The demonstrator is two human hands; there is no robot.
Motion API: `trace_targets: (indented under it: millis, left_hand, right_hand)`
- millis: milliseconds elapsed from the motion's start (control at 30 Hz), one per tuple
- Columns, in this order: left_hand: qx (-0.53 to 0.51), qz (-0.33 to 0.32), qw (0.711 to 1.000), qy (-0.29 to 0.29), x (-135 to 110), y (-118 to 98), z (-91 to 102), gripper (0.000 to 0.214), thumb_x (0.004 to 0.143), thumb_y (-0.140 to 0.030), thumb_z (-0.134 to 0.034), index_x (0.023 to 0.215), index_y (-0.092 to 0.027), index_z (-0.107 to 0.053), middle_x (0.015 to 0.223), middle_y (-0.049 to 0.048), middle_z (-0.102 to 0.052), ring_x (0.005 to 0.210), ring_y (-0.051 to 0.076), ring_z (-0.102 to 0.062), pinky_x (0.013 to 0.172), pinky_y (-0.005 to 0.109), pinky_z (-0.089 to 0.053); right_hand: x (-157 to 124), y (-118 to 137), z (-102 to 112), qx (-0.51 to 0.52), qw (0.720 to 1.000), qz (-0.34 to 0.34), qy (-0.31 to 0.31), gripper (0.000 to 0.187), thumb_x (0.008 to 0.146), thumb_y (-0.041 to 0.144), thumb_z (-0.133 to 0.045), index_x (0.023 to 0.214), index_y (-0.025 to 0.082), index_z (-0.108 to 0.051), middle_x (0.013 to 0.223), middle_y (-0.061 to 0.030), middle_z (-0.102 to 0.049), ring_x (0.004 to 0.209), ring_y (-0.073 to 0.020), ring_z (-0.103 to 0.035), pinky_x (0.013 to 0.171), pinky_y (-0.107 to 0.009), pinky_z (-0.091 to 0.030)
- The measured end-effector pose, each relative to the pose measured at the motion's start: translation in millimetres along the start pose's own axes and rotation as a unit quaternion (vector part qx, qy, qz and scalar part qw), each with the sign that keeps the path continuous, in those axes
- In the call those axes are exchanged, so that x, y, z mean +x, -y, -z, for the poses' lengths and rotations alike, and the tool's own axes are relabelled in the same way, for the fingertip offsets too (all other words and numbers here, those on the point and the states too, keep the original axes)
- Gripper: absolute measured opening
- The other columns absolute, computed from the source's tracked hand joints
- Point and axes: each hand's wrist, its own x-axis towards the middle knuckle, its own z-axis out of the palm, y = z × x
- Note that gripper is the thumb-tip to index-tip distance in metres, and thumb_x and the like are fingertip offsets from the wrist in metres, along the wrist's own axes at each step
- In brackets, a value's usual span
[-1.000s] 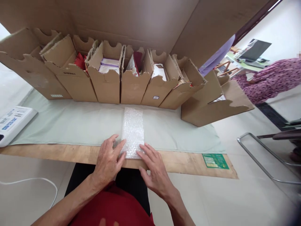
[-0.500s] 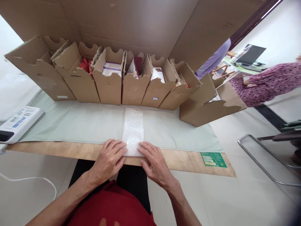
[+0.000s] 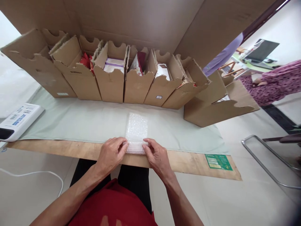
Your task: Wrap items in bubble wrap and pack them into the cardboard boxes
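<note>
- The near left corner of a clear, rectangular bubble-wrap piece is pinched by the nearly closed left hand, between thumb and index finger.
- The near right corner is gripped likewise by the right hand, its thumb and fingertip drawn close.
- The wrap is laid across the pale green cloth, its layered end over the bare brown wooden table edge; it could be dragged off if pulled nearer.
- The layers could be skewed if 1 corner is tugged harder.
- They could be sprung loose if either of the 2 grips is eased.
</note>
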Motion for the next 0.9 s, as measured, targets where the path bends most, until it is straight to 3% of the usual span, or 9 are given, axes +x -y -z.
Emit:
trace_targets:
  millis: [133, 267, 333, 400, 467, 533, 633, 800, 900]
  left_hand:
    - [0.059, 0.023, 0.998, -0.004, 12, 5, -12.7, 0.016, 0.095, -0.027, -0.057, 0.101, -0.019, -0.07, 0.073, 0.0009, -0.073, 0.065, 0.017, -0.068, 0.065, 0.028, -0.049]
    - [0.099, 0.034, 0.994, 0.009, 18, 6, -14.5, 0.018, 0.095, -0.027, -0.058, 0.106, -0.019, -0.07, 0.069, -0.0005, -0.069, 0.062, 0.017, -0.066, 0.061, 0.027, -0.048]
    - [0.086, 0.015, 0.996, -0.013, 17, 5, -10.1, 0.019, 0.096, -0.029, -0.058, 0.105, -0.018, -0.069, 0.082, 0.0034, -0.071, 0.07, 0.018, -0.067, 0.066, 0.028, -0.05]
    - [0.055, -0.033, 0.998, -0.027, 12, 2, -2.4, 0.023, 0.095, -0.031, -0.059, 0.109, -0.016, -0.069, 0.106, 0.0109, -0.07, 0.093, 0.022, -0.069, 0.081, 0.034, -0.054]
    - [0.012, -0.085, 0.996, -0.004, 5, -1, 6.2, 0.028, 0.093, -0.028, -0.061, 0.117, -0.015, -0.067, 0.125, 0.0152, -0.065, 0.116, 0.027, -0.062, 0.097, 0.041, -0.052]
    - [-0.029, -0.108, 0.993, 0.029, 0, -3, 11.8, 0.03, 0.092, -0.022, -0.059, 0.121, -0.016, -0.064, 0.125, 0.0133, -0.066, 0.121, 0.026, -0.058, 0.103, 0.042, -0.049]
    - [-0.048, -0.067, 0.996, 0.038, 4, -2, 10.1, 0.026, 0.094, -0.02, -0.054, 0.117, -0.016, -0.065, 0.104, 0.0084, -0.072, 0.1, 0.022, -0.063, 0.09, 0.038, -0.054]
    - [-0.013, 0.049, 0.998, 0.037, 33, 5, -6.4, 0.033, 0.092, -0.027, -0.055, 0.12, -0.013, -0.066, 0.09, 0.0063, -0.07, 0.076, 0.02, -0.063, 0.076, 0.035, -0.054]
    - [0.011, 0.082, 0.996, 0.022, 43, 7, -10.4, 0.036, 0.089, -0.029, -0.057, 0.121, -0.014, -0.066, 0.096, 0.0068, -0.068, 0.074, 0.018, -0.062, 0.077, 0.035, -0.053]
  right_hand:
    - [-8, -2, -2, -0.109, 0.983, 0.108, -0.098, 0.024, 0.099, 0.028, -0.057, 0.12, 0.02, -0.064, 0.107, -0.012, -0.071, 0.095, -0.0261, -0.067, 0.083, -0.041, -0.052]
    - [-12, 1, 1, -0.153, 0.967, 0.203, 0.003, 0.029, 0.096, 0.021, -0.06, 0.125, 0.021, -0.062, 0.129, -0.0136, -0.067, 0.12, -0.0311, -0.06, 0.093, -0.046, -0.047]
    - [-8, 0, 1, -0.151, 0.965, 0.21, 0.034, 0.027, 0.098, 0.017, -0.056, 0.124, 0.021, -0.063, 0.131, -0.012, -0.068, 0.122, -0.0301, -0.06, 0.094, -0.046, -0.046]
    - [-4, -2, 1, -0.116, 0.972, 0.202, 0.029, 0.026, 0.1, 0.014, -0.053, 0.122, 0.021, -0.063, 0.123, -0.0101, -0.072, 0.115, -0.0263, -0.065, 0.093, -0.044, -0.047]
    - [0, -3, 5, -0.06, 0.981, 0.185, 0.028, 0.023, 0.101, 0.016, -0.053, 0.12, 0.021, -0.065, 0.114, -0.0077, -0.075, 0.105, -0.0232, -0.068, 0.092, -0.042, -0.048]
    - [2, -3, 9, -0.016, 0.986, 0.158, 0.051, 0.021, 0.101, 0.02, -0.055, 0.119, 0.022, -0.066, 0.107, -0.0052, -0.076, 0.098, -0.0214, -0.069, 0.09, -0.04, -0.05]
    - [5, -2, 10, -0.016, 0.991, 0.121, 0.059, 0.022, 0.102, 0.026, -0.054, 0.12, 0.023, -0.066, 0.106, -0.0052, -0.076, 0.093, -0.0218, -0.069, 0.087, -0.039, -0.052]
    - [10, -4, -3, -0.133, 0.976, 0.162, -0.059, 0.034, 0.102, 0.033, -0.053, 0.133, 0.021, -0.059, 0.136, -0.0147, -0.063, 0.123, -0.03, -0.059, 0.099, -0.046, -0.047]
    - [15, -5, -8, -0.178, 0.963, 0.202, 0.002, 0.032, 0.098, 0.027, -0.06, 0.129, 0.02, -0.062, 0.138, -0.0139, -0.062, 0.128, -0.0324, -0.055, 0.101, -0.048, -0.044]
